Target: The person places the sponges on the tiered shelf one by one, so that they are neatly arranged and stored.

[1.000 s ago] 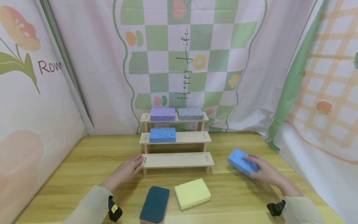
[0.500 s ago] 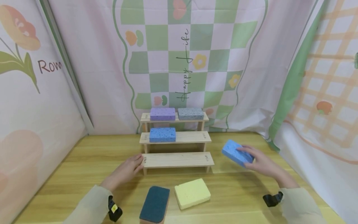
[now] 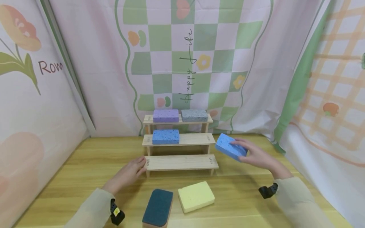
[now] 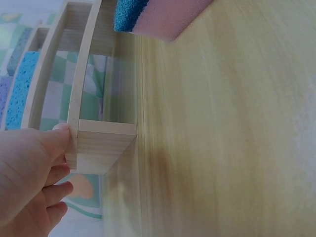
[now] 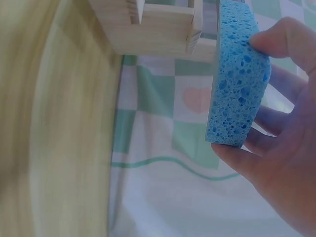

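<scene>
My right hand (image 3: 258, 155) grips a blue sponge (image 3: 228, 145) between thumb and fingers, raised just right of the middle step of a three-tier wooden shelf (image 3: 182, 162). Close up in the right wrist view, this sponge (image 5: 239, 74) is porous and held by its edges. At the shelf's lower left end, my left hand (image 3: 129, 172) pinches the bottom board, as the left wrist view shows with the thumb on its face. Another blue sponge (image 3: 165, 137) lies on the middle step's left half. A purple sponge (image 3: 166, 116) and a grey sponge (image 3: 194, 116) sit side by side on top.
In front of the shelf, a pale yellow sponge (image 3: 196, 197) lies on the wooden table (image 3: 94, 164). Left of it is a scouring sponge (image 3: 158, 207) with a dark green top and pink underside. A patterned curtain (image 3: 159, 63) hangs behind the shelf.
My right hand has lifted the blue sponge and carried it left, up towards the middle step. The left hand has stayed at the shelf's end.
</scene>
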`<state>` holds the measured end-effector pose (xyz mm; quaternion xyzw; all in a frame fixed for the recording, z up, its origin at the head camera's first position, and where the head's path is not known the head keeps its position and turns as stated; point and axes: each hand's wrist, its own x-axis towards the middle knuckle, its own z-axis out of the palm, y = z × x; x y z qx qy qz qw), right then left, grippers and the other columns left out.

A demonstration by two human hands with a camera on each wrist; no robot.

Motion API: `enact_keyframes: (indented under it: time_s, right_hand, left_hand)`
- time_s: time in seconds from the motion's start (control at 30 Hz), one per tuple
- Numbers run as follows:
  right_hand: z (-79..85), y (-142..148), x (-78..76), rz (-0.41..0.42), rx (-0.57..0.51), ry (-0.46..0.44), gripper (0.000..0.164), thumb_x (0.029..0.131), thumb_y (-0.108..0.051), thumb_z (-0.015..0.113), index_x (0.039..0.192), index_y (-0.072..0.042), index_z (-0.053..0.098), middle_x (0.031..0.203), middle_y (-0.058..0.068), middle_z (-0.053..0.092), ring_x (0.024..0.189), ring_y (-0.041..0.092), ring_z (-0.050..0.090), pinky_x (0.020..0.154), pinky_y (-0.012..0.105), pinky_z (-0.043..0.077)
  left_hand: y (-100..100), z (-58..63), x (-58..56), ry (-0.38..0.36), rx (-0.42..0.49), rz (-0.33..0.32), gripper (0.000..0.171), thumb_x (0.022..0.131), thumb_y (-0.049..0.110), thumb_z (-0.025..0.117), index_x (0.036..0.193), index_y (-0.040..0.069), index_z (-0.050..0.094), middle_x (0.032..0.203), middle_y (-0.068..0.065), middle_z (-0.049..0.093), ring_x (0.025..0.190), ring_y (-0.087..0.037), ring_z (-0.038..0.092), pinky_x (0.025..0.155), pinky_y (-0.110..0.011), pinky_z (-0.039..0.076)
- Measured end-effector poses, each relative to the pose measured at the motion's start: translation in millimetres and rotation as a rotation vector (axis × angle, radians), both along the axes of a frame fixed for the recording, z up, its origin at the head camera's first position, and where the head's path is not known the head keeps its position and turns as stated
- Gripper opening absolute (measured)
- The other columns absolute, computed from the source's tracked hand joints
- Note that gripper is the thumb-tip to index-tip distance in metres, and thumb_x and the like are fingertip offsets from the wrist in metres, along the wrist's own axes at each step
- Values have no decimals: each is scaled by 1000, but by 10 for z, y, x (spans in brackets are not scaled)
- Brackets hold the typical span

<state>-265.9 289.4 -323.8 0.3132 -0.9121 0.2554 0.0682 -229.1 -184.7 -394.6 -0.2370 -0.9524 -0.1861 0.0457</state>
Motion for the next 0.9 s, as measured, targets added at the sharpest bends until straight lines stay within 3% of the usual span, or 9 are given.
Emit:
enact_keyframes:
  time_s: [0.37,0.9]
  right_hand:
    - [141,-248,-195,31,37,-21,55,78,-7,61,131,-3,49,140,27,31,124,50,28,91,63,33]
    - [209,-655,-434,70,40,-83,54,79,-9,59,132,-10,51,144,21,29,127,45,26,94,59,33]
  left_hand:
    - [2,31,5,-5,1,3,45,97,18,49,133,-9,42,140,-25,34,126,-39,35,101,-50,31]
    - [-10,-20,-13,-7,-3,-2,47,97,19,49,134,-8,41,140,-24,33,126,-39,35,101,-50,32]
